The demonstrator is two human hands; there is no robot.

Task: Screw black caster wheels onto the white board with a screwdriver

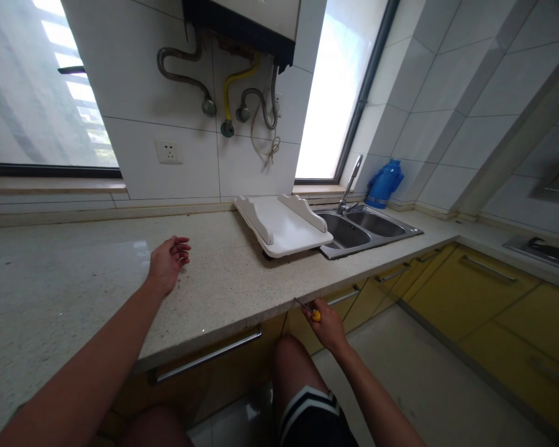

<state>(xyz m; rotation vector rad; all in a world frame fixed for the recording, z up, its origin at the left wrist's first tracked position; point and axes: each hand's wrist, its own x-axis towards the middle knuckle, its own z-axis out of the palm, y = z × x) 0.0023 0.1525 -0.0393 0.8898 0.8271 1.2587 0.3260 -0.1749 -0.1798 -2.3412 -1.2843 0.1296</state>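
Note:
My left hand [166, 264] rests by its side on the speckled stone countertop [223, 279]. Its fingers are loosely curled with gaps between them, and nothing shows in them. Lower down, at the counter's front edge, my right hand [328, 324] is closed around a screwdriver [316, 315] with a yellow handle. The thin shaft points left, and its tip is close to the counter edge; whether they touch I cannot tell. Between my hands and the wall sits a white board [286, 225] with two raised, wavy side pieces, tilted and partly over the sink's left side.
A double steel sink [333, 253] with a faucet [349, 186] lies to the right, a blue thermos jug [384, 184] behind it. Yellow drawers with metal handles [209, 354] run below the counter, by my knees. Pipes [181, 71] hang under a water heater [251, 25].

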